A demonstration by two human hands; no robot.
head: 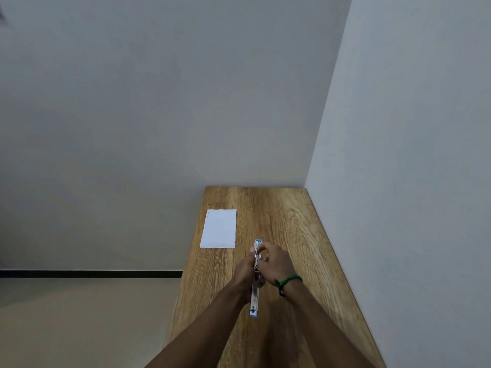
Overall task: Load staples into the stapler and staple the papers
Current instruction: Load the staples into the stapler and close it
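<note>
A blue and silver stapler [255, 294] is swung fully open in a straight line above the wooden table [292, 221]. My left hand [244, 270] grips its middle from the left. My right hand [276, 262], with a green cord at the wrist, pinches the far half of the stapler near its metal channel; whether staples are between the fingers is too small to tell. A small stack of white papers [219, 229] lies flat on the table's far left, apart from both hands.
The narrow table stands in a room corner, with a white wall [411, 181] running along its right edge and another behind it. Its left edge drops off to a beige floor [79, 314].
</note>
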